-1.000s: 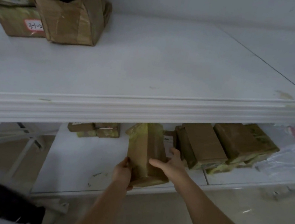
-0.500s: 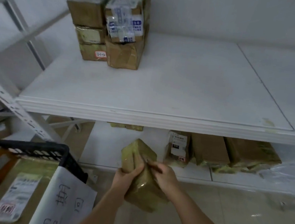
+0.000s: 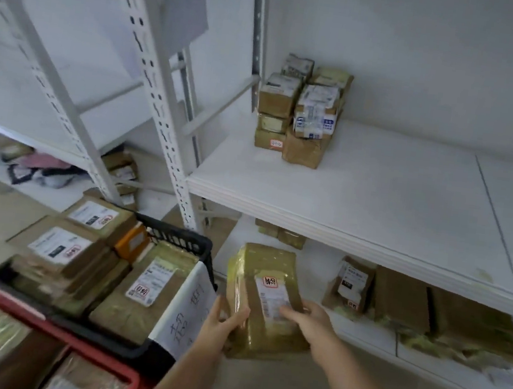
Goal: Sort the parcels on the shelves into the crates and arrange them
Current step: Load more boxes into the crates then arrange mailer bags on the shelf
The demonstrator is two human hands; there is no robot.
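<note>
I hold a brown taped parcel [image 3: 263, 295] with a white label in front of the lower shelf, label side up. My left hand [image 3: 221, 324] grips its left edge and my right hand [image 3: 310, 322] grips its right side, thumb on the label. To the left stands a black crate [image 3: 178, 239] packed with labelled brown parcels, a handwritten paper sign [image 3: 189, 309] hanging on its near corner. A red crate [image 3: 49, 320] with more parcels sits at the bottom left.
A stack of small parcels [image 3: 300, 112] stands at the back of the white middle shelf [image 3: 375, 215]. More brown parcels [image 3: 403, 299] lie on the lower shelf to the right. White perforated shelf posts [image 3: 162, 111] rise on the left. The floor below is pale tile.
The parcel has come off the lower shelf and been turned label side up in both hands. My view has swung left, bringing the black and red crates into sight.
</note>
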